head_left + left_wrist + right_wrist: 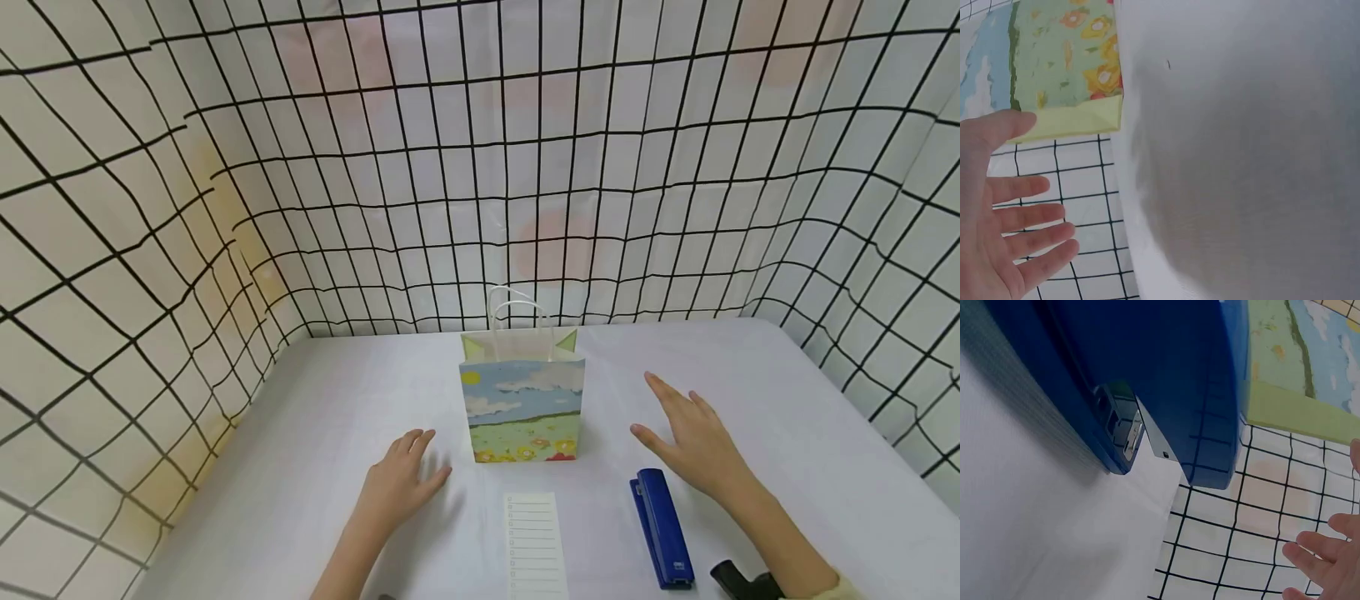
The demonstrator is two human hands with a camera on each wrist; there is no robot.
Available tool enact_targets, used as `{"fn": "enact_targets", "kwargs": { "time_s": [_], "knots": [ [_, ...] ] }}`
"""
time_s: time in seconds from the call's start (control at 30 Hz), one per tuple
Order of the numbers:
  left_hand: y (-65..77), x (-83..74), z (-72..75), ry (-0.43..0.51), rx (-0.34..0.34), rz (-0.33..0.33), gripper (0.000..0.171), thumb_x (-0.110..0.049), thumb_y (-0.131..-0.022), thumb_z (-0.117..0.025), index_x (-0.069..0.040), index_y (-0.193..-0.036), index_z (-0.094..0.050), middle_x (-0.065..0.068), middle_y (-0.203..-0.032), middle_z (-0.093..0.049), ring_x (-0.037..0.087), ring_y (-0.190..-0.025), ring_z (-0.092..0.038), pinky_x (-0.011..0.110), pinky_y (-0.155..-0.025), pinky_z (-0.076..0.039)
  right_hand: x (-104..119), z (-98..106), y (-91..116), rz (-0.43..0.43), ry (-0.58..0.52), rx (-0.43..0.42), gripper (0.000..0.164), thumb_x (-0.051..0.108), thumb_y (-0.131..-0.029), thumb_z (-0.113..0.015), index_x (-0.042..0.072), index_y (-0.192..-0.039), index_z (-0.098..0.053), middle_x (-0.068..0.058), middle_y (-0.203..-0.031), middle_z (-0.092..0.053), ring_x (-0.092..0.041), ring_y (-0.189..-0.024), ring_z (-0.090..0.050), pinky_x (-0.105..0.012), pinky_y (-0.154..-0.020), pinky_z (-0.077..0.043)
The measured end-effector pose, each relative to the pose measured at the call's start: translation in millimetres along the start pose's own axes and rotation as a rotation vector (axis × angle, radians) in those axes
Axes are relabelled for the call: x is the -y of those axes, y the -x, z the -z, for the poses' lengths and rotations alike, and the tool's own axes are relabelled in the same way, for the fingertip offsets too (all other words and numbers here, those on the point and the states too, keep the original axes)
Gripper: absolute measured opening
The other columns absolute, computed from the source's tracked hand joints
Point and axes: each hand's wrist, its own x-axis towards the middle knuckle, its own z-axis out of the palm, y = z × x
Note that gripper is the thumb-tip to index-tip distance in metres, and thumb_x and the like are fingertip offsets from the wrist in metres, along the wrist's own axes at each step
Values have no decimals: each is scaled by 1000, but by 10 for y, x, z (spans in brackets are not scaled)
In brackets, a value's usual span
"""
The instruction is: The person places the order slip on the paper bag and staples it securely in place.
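Observation:
A small paper gift bag (525,412) printed with sky, meadow and flowers stands upright in the head view, its white handles raised. Left of it, my left hand (397,483) hovers with fingers spread and nothing in them. My right hand (693,442) is held to the bag's right, fingers extended and empty. Just below that hand lies a blue stapler (663,529), seen close up in the right wrist view (1166,381). Between the hands, in front of the bag, is a lined paper slip (536,546) with small checkboxes.
A white cloth covers the table (360,375). Black-and-white grid fabric (450,167) walls in the back and both sides. A black object (742,581) lies partly under my right forearm at the near edge.

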Motion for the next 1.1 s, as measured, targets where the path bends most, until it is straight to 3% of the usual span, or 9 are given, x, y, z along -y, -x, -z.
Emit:
{"fn": "enact_targets", "kwargs": {
  "time_s": [0.37,0.67,1.1],
  "knots": [
    [-23,-63,29,88,48,81,50,-39,-83,-60,-9,-123,-54,11,-117,-59,29,-105,-58,48,-69,-50,52,-53,-29,-26,-47,0,75,45,-86,-55,12,-145,-22,-22,-140,-38,-45,-123,-39,-62,-98,-28],
    [-35,-134,17,152,46,66,46,-36,-83,-62,-8,-118,-57,11,-116,-60,30,-103,-59,48,-75,-49,85,-46,-57,-26,-98,-24,74,42,-86,-56,11,-145,-22,-23,-138,-40,-45,-120,-42,-61,-94,-33],
    [-81,-260,10,167,26,16,46,-34,-82,-63,-6,-118,-57,11,-114,-59,28,-98,-60,43,-70,-51,137,-59,-141,-34,-135,-30,78,44,-86,-56,14,-146,-17,-23,-138,-39,-41,-120,-44,-61,-87,-39]
  ]
}}
